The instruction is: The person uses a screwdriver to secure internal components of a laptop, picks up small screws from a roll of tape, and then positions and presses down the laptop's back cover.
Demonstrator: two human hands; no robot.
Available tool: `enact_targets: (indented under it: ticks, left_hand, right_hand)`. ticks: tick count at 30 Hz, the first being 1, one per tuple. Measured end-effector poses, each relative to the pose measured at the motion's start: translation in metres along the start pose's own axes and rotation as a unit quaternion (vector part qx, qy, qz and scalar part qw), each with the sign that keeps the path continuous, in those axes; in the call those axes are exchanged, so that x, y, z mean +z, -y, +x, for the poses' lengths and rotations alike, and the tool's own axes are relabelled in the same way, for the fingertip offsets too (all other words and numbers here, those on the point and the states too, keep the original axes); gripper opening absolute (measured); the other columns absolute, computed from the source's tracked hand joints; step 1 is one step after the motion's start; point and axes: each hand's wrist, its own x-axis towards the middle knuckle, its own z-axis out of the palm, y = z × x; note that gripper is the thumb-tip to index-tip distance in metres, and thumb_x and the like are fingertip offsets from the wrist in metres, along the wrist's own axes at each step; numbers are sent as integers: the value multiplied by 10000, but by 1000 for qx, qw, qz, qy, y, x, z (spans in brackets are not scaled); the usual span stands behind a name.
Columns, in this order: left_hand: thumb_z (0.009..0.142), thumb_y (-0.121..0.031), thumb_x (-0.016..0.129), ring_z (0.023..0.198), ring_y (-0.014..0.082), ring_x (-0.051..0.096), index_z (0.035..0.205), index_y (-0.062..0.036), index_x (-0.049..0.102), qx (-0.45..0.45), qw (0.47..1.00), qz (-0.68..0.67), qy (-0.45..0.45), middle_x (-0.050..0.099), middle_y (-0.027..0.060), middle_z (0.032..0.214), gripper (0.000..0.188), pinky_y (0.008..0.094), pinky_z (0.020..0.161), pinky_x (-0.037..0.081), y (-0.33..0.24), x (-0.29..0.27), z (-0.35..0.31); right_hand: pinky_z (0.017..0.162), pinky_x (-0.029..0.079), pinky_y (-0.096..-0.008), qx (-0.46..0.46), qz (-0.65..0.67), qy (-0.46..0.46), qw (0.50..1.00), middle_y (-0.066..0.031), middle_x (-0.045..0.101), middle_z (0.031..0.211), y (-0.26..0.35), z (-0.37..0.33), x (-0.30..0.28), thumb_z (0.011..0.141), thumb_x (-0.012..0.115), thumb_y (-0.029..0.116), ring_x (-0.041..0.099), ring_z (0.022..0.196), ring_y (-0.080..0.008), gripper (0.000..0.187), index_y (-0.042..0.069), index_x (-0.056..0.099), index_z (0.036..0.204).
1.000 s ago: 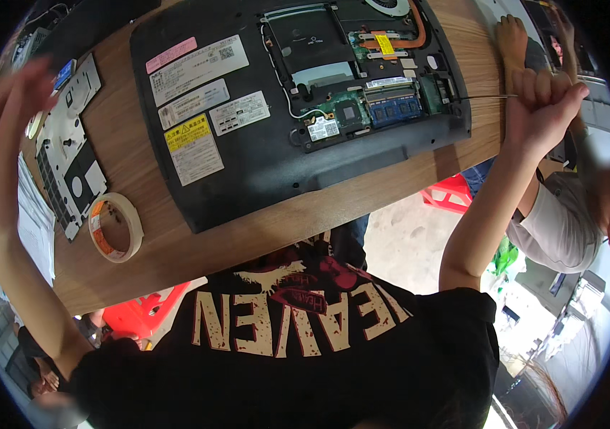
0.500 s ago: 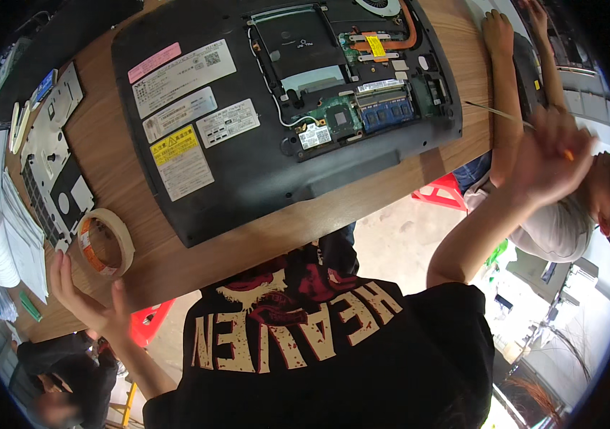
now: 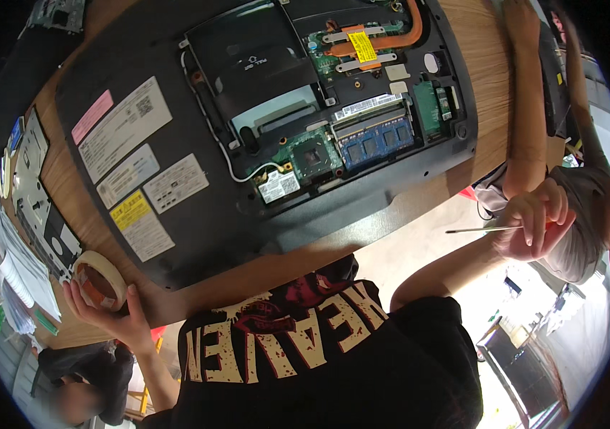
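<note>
Lying upside down on the wooden table point(image 3: 492, 93), the black laptop point(image 3: 269, 118) is between the left hand point(image 3: 113, 319) and the right hand point(image 3: 532, 223), but farther ahead, its opened underside showing white labels point(image 3: 125, 136), a blue memory module point(image 3: 376, 143) and a copper-coloured pipe point(image 3: 410, 36). The right hand grips a thin screwdriver point(image 3: 482, 229); the left hand is open, fingers spread beside a tape roll point(image 3: 112, 272).

Left forearm point(image 3: 159, 372): bare, angled up and leftward to the near edge of the surface point(image 3: 491, 107). Left grip point(image 3: 108, 316): at this edge, toward its left end; fingers extended, thumb upright and spread away from them. Right forearm point(image 3: 448, 274): bare, angled up and rightward, outside the near edge. Right grip point(image 3: 534, 223): off the surface, near its right end; fingers curled inward in a closed hold.
</note>
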Motion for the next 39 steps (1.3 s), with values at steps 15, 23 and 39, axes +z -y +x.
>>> enact_targets:
  ticks: [15,23,39]
  left_hand:
    - [923,-308,542,1322,371,326,1393,-7,233,-10,997,-74,27,206,195,1462,638,509,1065,346,-11,2,5]
    - [872,-466,583,1225,325,423,1348,6,295,-14,999,-53,2,271,225,1411,730,440,969,413,-13,9,5]
    - [889,-413,581,1335,360,290,1333,-39,355,38,999,14,17,334,193,1404,624,524,1069,280,-10,7,5]
  right_hand:
    - [580,244,-308,-54,-300,16,952,-29,426,533,-28,4,-42,968,296,477,280,488,-116,513,110,443,642]
    - [581,260,-305,-91,-297,-12,951,-42,421,468,-36,0,-57,972,299,474,268,440,-115,534,110,433,606]
    - [544,263,-292,-98,-269,-20,958,-41,437,490,-38,5,-59,980,300,469,308,444,-112,540,87,470,639]
